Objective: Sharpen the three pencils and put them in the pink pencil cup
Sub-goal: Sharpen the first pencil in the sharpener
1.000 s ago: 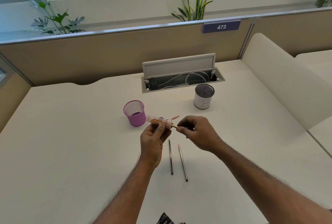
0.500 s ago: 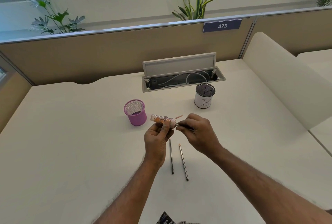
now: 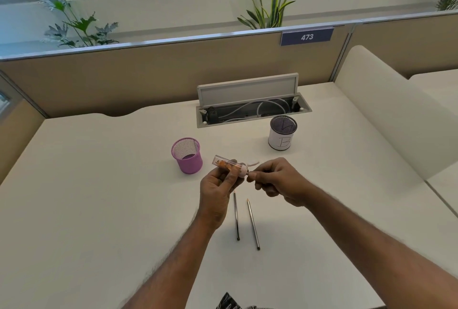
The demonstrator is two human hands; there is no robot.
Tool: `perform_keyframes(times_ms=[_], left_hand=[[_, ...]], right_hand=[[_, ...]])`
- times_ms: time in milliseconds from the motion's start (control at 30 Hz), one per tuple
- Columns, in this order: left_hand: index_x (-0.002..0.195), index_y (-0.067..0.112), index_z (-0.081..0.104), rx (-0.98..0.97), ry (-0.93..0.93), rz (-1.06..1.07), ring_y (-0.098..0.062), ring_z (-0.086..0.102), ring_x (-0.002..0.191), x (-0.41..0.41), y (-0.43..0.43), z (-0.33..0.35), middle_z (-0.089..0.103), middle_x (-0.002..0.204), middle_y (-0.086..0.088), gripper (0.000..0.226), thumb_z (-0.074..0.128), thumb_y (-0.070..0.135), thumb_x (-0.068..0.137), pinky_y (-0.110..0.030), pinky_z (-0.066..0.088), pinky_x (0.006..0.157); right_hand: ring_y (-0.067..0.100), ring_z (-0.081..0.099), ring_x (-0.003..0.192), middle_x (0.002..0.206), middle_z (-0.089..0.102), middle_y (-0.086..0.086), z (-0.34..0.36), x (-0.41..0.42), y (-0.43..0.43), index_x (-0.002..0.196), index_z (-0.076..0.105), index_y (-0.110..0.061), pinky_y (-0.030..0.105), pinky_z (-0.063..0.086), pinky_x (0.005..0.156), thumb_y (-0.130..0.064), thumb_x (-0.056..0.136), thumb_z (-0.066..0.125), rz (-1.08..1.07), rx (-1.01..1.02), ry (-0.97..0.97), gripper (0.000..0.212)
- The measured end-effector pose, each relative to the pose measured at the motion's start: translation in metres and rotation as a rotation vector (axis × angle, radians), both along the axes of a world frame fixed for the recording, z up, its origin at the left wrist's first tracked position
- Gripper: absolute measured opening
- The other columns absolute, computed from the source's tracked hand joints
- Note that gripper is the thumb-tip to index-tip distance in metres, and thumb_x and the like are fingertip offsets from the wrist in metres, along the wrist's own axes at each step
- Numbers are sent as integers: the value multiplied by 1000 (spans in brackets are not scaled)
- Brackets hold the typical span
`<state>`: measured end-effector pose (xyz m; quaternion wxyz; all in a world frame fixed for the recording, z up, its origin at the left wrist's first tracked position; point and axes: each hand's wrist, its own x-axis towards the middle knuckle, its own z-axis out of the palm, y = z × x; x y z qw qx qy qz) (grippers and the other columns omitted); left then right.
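the pink pencil cup stands upright on the table, just where it stood a second ago. right of it my left hand grips the clear sharpener, fingers curled round its barrel, orange shavings inside and a curl of shaving at its pale cap. my right hand pinches the third pencil, now hidden under those fingers. a second ago a short stretch of it showed between cap and fingertips, but now they sit against the cap. below my hands the two other pencils lie unmoved, side by side. the white cup marked b stands farther right.
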<state>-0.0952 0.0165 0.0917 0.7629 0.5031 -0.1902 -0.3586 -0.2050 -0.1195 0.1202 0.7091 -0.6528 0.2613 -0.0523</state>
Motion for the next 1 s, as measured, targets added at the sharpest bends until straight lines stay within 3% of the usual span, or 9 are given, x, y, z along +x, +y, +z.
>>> perform_keyframes(times_ms=[133, 333, 400, 533, 600, 800, 1000], left_hand=[[102, 3, 70, 9, -26, -21, -26, 68, 101, 1, 1, -3, 74, 100, -10, 23, 62, 16, 84, -36, 54, 91], [104, 2, 69, 48, -37, 74, -26, 70, 99, -1, 0, -5, 75, 99, -12, 29, 64, 21, 82, -35, 56, 89], [102, 3, 70, 67, -49, 104, -24, 71, 96, -2, 0, -5, 75, 96, -11, 27, 65, 21, 83, -33, 56, 84], [95, 7, 71, 102, -70, 162, -20, 72, 91, -6, -2, -7, 77, 91, -5, 13, 65, 16, 88, -29, 55, 77], [91, 12, 71, 113, -67, 190, -15, 72, 88, -9, -4, -7, 77, 88, -2, 7, 65, 12, 90, -26, 54, 73], [92, 12, 72, 111, -73, 186, -16, 72, 88, -7, -4, -8, 77, 89, -2, 10, 62, 10, 92, -23, 54, 73], [96, 7, 71, 103, -98, 131, -17, 71, 88, -3, -2, -8, 77, 91, -4, 11, 61, 8, 92, -25, 55, 75]], right_hand=[[8, 29, 44, 61, 54, 7, 1, -3, -5, 91, 68, 5, 19, 22, 43, -11, 93, 60, 83, 144, 71, 18], [17, 42, 50, 68, 57, 8, -8, 2, 1, 88, 67, -1, 26, 36, 45, -4, 83, 73, 50, -29, -53, 8], [21, 51, 49, 62, 59, 3, -15, 4, 3, 80, 66, -7, 29, 44, 47, -8, 80, 78, -46, -243, -95, 12], [13, 57, 61, 71, 63, -7, -31, 5, 11, 81, 69, -14, 33, 48, 56, -22, 84, 72, -160, -990, -195, 9], [16, 56, 64, 77, 62, -3, -37, 4, 15, 86, 69, -12, 34, 47, 56, -25, 89, 65, -180, -1146, -240, 14], [9, 49, 59, 67, 60, -1, -37, 6, 19, 79, 70, -7, 21, 39, 56, -12, 84, 72, -207, -983, -283, 8], [2, 48, 51, 58, 63, -3, -21, 5, 16, 71, 72, -12, 16, 37, 54, -12, 84, 73, -148, -598, -122, 14]])
